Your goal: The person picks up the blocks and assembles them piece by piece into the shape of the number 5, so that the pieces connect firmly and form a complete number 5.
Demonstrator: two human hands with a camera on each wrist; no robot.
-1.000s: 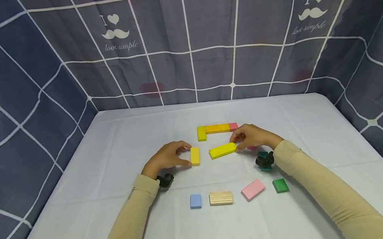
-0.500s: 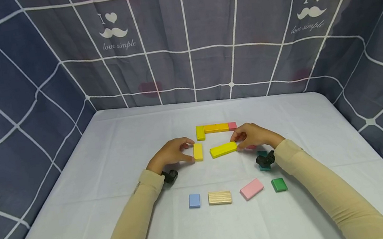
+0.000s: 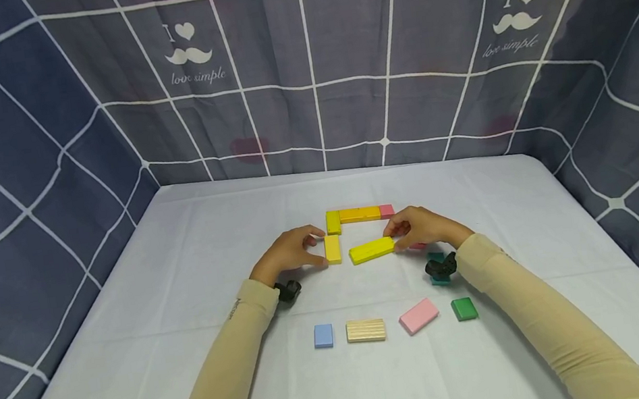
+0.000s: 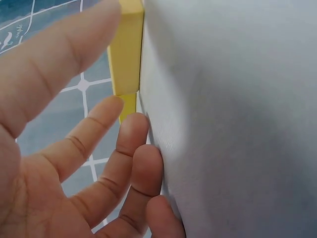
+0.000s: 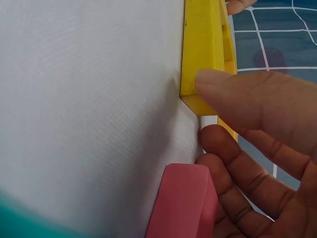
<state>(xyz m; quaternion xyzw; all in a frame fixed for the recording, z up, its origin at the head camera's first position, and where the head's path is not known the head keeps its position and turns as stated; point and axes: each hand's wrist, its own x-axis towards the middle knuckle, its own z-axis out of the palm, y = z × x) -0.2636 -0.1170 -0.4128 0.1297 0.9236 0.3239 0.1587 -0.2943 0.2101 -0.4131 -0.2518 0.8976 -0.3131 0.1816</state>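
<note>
My left hand [image 3: 287,255] is at the left side of a short yellow block [image 3: 333,250], thumb at its near end and index fingertip at its far end. That block lies end to end with another yellow block [image 3: 332,223], which forms a corner with an orange-yellow bar [image 3: 360,214] and a small pink-red block [image 3: 386,211]. With thumb and fingers, my right hand [image 3: 421,226] pinches the right end of a long bright-yellow bar [image 3: 371,251], which lies slightly slanted. A red block [image 5: 183,198] sits close below the right fingers, mostly hidden in the head view.
Teal pieces [image 3: 437,258] lie partly hidden under the right wrist camera. Nearer stand a blue block [image 3: 323,336], a ridged wood-coloured block [image 3: 365,331], a pink block [image 3: 418,316] and a green block [image 3: 464,308]. A dark checked cloth [image 3: 284,122] walls the white table's back and sides.
My left hand has moved the short yellow block right and away from me, until it lines up below the corner block. The right hand and its bar have stayed nearly still.
</note>
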